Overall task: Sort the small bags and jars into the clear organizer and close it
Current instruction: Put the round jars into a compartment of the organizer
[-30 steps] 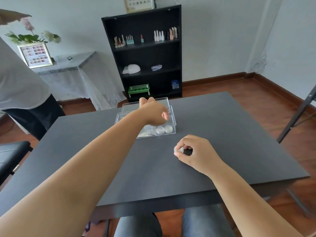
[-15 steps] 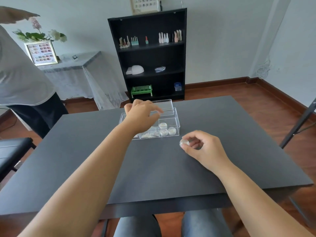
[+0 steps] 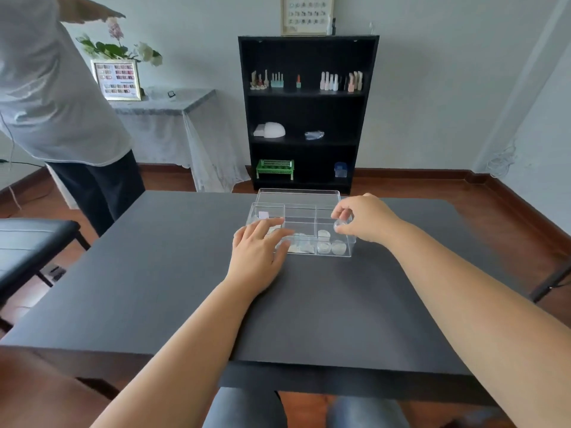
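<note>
The clear organizer (image 3: 299, 211) stands on the dark table (image 3: 173, 288) with its lid (image 3: 298, 194) tipped up at the back. Small jars (image 3: 331, 246) lie in its front right compartment and flat small bags (image 3: 301, 247) in the front middle one. My right hand (image 3: 366, 218) hovers over the right compartment, fingertips pinched on a small clear jar (image 3: 339, 225). My left hand (image 3: 259, 251) rests flat against the organizer's front left corner, fingers spread and holding nothing.
A person in a white shirt (image 3: 52, 97) stands at the table's far left. A black shelf (image 3: 307, 112) with bottles stands behind the table, a cloth-covered side table (image 3: 173, 118) to its left, and a black chair (image 3: 31, 242) at the left edge.
My right hand has lifted the small jar off the table and carried it up over the organizer's right compartment. My left hand came down from above the organizer to its front left corner.
</note>
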Tool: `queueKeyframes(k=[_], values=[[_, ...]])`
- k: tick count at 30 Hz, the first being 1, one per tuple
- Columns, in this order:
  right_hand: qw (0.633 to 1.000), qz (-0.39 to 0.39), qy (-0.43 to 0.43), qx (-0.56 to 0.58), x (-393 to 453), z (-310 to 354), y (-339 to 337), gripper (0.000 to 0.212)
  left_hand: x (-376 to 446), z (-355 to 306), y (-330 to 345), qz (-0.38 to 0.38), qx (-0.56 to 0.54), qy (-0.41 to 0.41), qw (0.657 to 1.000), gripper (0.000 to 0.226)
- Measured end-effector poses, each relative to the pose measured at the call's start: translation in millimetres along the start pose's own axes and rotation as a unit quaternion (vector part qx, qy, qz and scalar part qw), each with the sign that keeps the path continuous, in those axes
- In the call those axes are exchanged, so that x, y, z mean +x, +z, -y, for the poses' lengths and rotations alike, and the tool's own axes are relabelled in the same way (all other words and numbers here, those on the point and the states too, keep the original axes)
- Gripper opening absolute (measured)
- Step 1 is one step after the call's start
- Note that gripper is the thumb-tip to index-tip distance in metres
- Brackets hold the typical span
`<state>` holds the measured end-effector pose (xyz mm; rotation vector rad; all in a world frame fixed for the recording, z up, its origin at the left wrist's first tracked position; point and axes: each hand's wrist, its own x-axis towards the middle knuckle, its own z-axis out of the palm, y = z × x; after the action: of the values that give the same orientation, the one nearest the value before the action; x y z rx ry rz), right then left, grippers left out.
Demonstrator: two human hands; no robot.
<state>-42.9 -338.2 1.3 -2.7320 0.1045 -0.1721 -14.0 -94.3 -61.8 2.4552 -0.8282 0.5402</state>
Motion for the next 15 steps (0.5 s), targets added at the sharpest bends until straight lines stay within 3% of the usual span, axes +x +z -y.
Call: queueKeyframes(k=[6,13,15], values=[[0.991,0.031,0.014,-0.129,12,7,6,0.009,-1,1,2,-0.003,0.008,0.001,1.000,0.024],[0.988,0.064,0.046,-0.135,16,12,4,0.004,0,3,4,-0.002,0.005,0.008,1.000,0.027],[0.991,0.026,0.048,-0.123,18,11,2,0.011,-1,5,4,-0.004,0.003,0.021,1.000,0.029]])
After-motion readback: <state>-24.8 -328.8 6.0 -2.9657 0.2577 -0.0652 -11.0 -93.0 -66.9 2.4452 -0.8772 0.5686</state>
